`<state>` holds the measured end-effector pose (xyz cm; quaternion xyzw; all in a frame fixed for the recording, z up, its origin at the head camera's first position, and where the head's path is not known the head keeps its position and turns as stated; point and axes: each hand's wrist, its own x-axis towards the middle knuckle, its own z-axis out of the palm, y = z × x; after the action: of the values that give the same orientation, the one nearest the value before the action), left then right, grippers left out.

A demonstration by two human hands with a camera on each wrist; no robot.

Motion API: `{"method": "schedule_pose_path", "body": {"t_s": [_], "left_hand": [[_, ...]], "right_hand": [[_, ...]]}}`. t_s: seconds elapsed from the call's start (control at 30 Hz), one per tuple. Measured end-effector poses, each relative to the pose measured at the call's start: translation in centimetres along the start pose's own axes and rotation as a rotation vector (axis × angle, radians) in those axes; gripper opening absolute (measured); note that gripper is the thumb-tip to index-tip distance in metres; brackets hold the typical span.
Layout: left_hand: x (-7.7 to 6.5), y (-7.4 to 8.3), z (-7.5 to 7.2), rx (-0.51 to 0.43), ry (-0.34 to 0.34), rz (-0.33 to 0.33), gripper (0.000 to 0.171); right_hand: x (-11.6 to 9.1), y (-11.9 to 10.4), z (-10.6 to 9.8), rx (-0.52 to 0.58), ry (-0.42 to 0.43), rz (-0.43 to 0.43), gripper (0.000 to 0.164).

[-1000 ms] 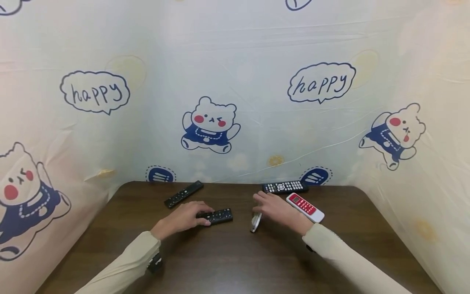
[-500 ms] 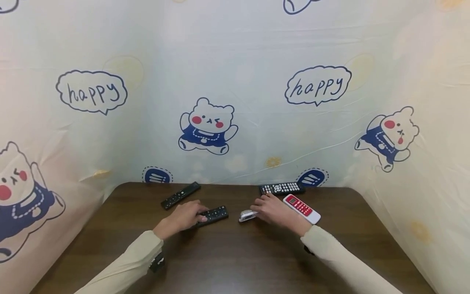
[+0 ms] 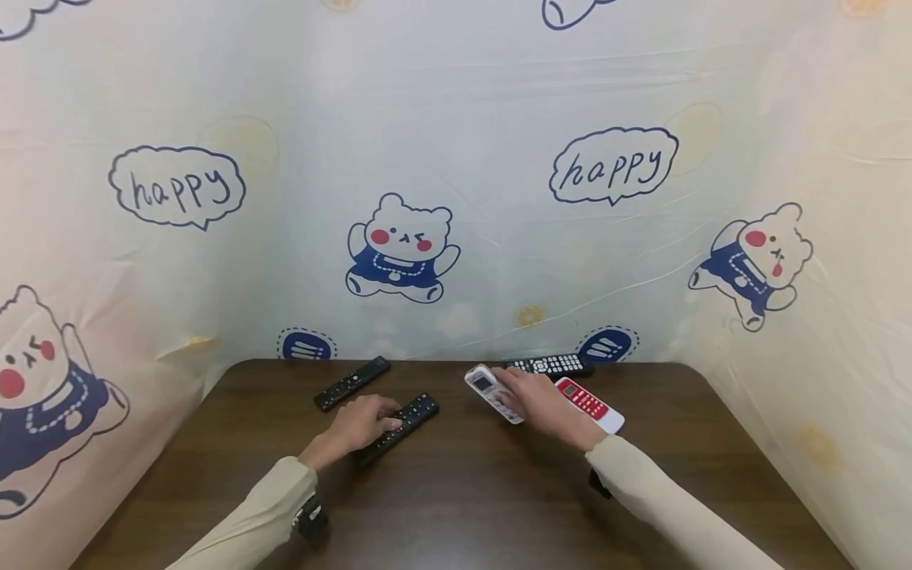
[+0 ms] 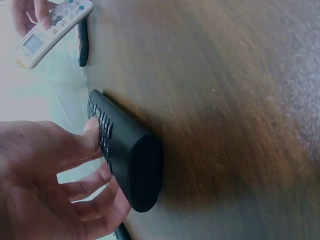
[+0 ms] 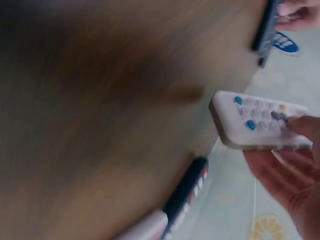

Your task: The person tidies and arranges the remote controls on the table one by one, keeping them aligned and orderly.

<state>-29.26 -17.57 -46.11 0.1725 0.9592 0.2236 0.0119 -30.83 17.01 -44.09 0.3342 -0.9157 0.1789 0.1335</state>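
My left hand point(image 3: 358, 425) grips a black remote control point(image 3: 411, 421), thumb on its buttons and fingers under its far side. In the left wrist view the black remote point(image 4: 132, 155) shows its rounded end, tilted over the brown table. My right hand point(image 3: 539, 404) holds a white remote control point(image 3: 492, 389) with a grey screen. The right wrist view shows the thumb on the white remote's buttons point(image 5: 260, 117) and the fingers beneath it; it is off the table. Just beyond the right hand lie a red-and-white remote point(image 3: 590, 404) and a black remote with white buttons point(image 3: 559, 364).
Another black remote point(image 3: 352, 383) lies at the back left of the brown table point(image 3: 456, 507). Behind and beside the table hangs a pale cloth point(image 3: 492, 261) printed with bears. Dark straps with small devices point(image 3: 309, 516) sit on the wrists.
The white remote has turned and risen, its screen end now pointing away to the back left with its face up. The black remote in my left hand has swung to a steeper slant.
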Motion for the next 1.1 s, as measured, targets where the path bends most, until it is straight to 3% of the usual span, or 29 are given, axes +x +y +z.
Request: {"method": "schedule_pose_path", "body": {"t_s": [0.2, 0.33, 0.57, 0.8, 1.1], "left_hand": [[0.1, 0.3, -0.1, -0.001, -0.008, -0.026, 0.029], [0.2, 0.6, -0.1, 0.007, -0.008, -0.045, 0.029], [0.1, 1.0, -0.4, 0.027, 0.002, -0.086, 0.028], [-0.1, 0.7, 0.0, 0.045, 0.014, -0.098, 0.028], [-0.2, 0.7, 0.0, 0.051, 0.027, -0.109, 0.03]], "right_hand": [[0.4, -0.1, 0.0, 0.451, 0.061, 0.395, 0.046], [0.4, -0.4, -0.4, 0.653, 0.066, 0.561, 0.049], [-0.1, -1.6, -0.7, 0.779, -0.023, 0.677, 0.052], [-0.4, -1.8, 0.2, 0.79, -0.014, 0.738, 0.058], [-0.9, -1.9, 1.2, 0.8, -0.073, 0.755, 0.055]]}}
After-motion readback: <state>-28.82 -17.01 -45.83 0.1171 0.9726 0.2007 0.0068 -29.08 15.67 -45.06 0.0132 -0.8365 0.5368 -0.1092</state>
